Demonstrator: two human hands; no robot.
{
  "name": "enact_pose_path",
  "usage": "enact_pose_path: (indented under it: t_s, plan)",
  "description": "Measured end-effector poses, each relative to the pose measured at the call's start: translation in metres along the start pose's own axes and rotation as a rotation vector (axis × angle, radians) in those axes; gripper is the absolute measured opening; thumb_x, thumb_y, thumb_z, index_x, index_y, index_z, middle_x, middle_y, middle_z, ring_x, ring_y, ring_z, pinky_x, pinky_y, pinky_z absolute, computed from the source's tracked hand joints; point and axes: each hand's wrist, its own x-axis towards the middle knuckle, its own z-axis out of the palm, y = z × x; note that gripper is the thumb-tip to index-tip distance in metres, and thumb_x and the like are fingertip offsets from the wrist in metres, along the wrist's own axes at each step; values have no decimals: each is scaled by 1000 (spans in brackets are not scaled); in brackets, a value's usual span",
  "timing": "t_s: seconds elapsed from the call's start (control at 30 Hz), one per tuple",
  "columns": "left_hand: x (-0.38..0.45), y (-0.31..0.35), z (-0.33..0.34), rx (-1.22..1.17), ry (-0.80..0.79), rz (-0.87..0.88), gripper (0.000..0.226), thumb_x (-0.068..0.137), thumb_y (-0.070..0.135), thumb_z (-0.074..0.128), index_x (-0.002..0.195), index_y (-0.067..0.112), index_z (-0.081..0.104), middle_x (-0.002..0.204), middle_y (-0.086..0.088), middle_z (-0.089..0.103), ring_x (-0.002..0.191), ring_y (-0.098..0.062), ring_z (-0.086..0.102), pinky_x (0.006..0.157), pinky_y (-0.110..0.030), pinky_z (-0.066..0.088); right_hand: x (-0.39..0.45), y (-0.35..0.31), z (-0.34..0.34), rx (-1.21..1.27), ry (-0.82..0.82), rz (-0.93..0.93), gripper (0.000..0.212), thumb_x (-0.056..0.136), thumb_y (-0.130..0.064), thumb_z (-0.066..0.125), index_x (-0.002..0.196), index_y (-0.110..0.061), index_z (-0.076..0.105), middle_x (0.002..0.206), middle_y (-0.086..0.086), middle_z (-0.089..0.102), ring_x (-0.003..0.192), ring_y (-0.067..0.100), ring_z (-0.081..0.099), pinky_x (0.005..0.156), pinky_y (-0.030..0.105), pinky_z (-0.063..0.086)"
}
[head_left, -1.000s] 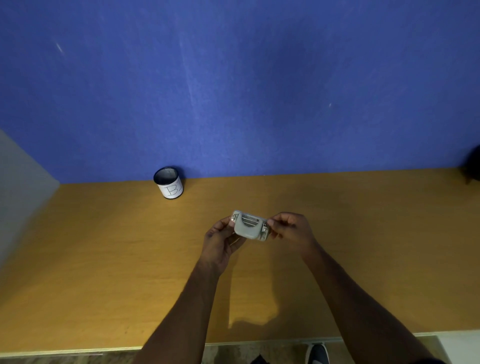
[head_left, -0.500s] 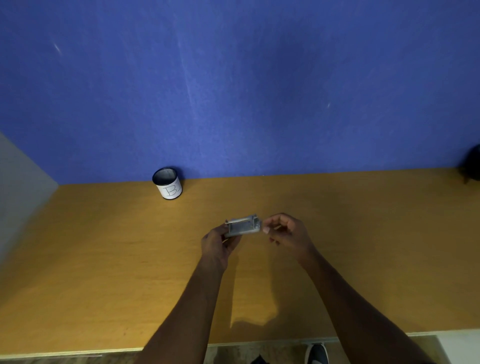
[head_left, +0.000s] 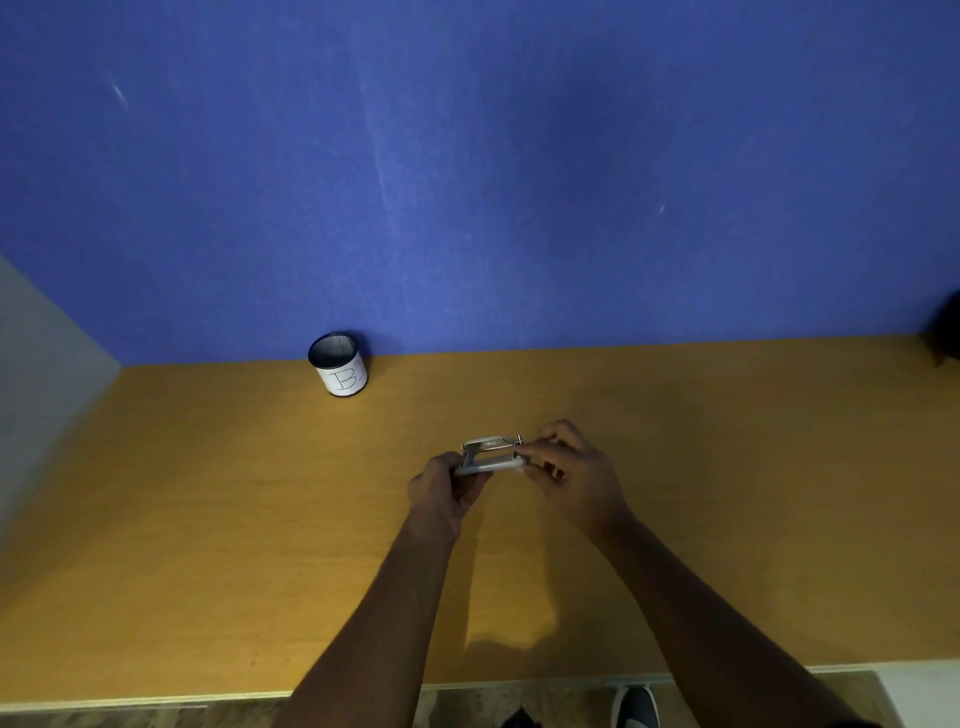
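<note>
Holding a small grey hole punch (head_left: 491, 457) above the surface (head_left: 208, 519), the person is gripping one end in the left hand (head_left: 441, 488) and the other in the right hand (head_left: 576, 473). Their fingers (head_left: 540, 447) are curling round it, and it is sitting between them. The work is likely sitting midway: the punch is not yet resting anywhere, and the cup (head_left: 338, 365) is standing well beyond the fingers.
</note>
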Motion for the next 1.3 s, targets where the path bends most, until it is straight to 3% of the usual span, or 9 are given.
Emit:
enact_pose_path:
  t_s: [0.23,0.57,0.67,0.8,0.9,1.1,1.3]
  plan:
    - [0,-1,-2,39,6,12,10,86,1,59,80,-6,63,73,-18,62,65,-30,64,45,-28,59,-1,-2,2,-105,-28,-105,13,83,-21,75,96,-19,73,103,-7,68,70,9,67,60,29,56]
    - [1,-10,-2,48,-26,-5,11,93,3,60,88,-7,62,75,-21,63,64,-30,66,44,-27,58,0,7,3,-61,-71,9,12,81,-13,75,92,-15,70,95,-5,68,69,10,63,61,36,56]
    - [1,-7,0,94,-79,-7,13,93,11,65,90,-1,65,71,-16,63,61,-27,66,49,-29,60,-4,11,6,-30,-43,46,12,85,-17,75,95,-14,68,96,-5,67,72,10,63,63,32,55]
    - [-2,0,-3,390,-232,22,33,91,39,71,102,8,70,72,-5,65,64,-22,69,61,-30,61,-7,14,7,68,31,141,13,90,-23,73,96,-13,68,92,-2,68,75,13,64,65,27,51]
    - [-3,4,-5,582,-271,137,30,90,39,72,108,14,72,84,-3,66,75,-20,67,67,-29,55,-7,17,3,155,63,242,11,91,-22,72,96,-14,68,85,-4,67,73,13,64,64,24,50]
    - [-3,5,-3,702,-323,462,32,91,8,71,123,8,67,99,-11,63,88,-24,63,82,-43,58,-7,20,5,237,46,325,5,92,-25,70,92,-22,66,71,-7,65,64,8,64,59,20,49]
    - [-3,2,-2,768,-321,591,18,88,9,74,102,0,69,97,-6,64,77,-14,62,62,-34,57,-13,26,10,315,50,414,5,91,-30,70,90,-30,65,65,-8,67,56,4,62,55,15,48]
